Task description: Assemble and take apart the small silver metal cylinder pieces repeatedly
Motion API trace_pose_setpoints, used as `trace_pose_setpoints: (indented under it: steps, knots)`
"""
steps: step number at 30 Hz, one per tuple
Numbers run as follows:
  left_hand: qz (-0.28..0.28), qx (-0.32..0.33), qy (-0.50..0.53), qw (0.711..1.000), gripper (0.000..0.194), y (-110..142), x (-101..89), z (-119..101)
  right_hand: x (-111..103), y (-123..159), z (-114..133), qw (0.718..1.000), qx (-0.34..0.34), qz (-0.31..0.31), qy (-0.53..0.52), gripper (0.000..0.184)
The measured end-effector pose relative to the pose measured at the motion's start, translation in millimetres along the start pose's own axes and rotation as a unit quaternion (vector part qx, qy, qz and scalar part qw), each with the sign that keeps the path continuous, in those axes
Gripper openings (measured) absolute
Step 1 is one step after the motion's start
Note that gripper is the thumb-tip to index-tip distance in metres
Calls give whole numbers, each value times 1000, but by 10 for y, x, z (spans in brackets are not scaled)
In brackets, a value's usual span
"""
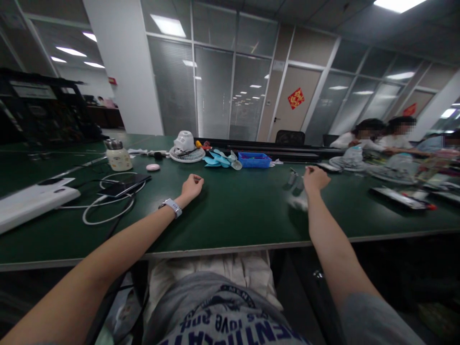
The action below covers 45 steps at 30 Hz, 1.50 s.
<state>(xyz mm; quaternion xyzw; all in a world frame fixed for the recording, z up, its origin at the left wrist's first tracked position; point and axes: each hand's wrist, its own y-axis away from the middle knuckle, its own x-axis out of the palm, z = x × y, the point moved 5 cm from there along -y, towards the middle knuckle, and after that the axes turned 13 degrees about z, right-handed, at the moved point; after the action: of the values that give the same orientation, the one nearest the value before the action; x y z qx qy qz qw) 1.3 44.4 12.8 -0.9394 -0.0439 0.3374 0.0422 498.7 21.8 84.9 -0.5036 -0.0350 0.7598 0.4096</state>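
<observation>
My left hand (193, 187) is over the green table (230, 215), fingers curled in and nothing visible in them. To the right, my right hand (316, 179) has its fingertips pinched together; whatever they grip, if anything, is too small to make out. Just left of those fingers are two small grey cylindrical pieces (293, 178), blurred. A whitish, motion-smeared thing (298, 204) shows beside my right wrist, and its kind cannot be told.
A blue tray (254, 160), light-blue fan blades (217, 159) and a white fan part (185, 146) stand along the back. On the left are a bottle (118, 156), a white cable (108, 221) and a black phone-like slab (125, 186). Co-workers (370, 134) sit at far right.
</observation>
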Motion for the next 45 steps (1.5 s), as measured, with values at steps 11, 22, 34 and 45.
trace_pose_setpoints:
  steps: [11,22,34,45]
  knots:
    - [4,0,-7,1000,26,-14,7,-3,226,34,-240,994,80,70,-26,27]
    - [9,0,-11,1000,25,-38,14,13,205,54,-211,994,69,86,-10,28]
    - [8,-3,-17,1000,23,26,-7,-34,383,33,-106,995,-2,51,86,53]
    - [9,5,-33,999,22,48,-5,-61,584,-96,-58,988,-52,56,134,44]
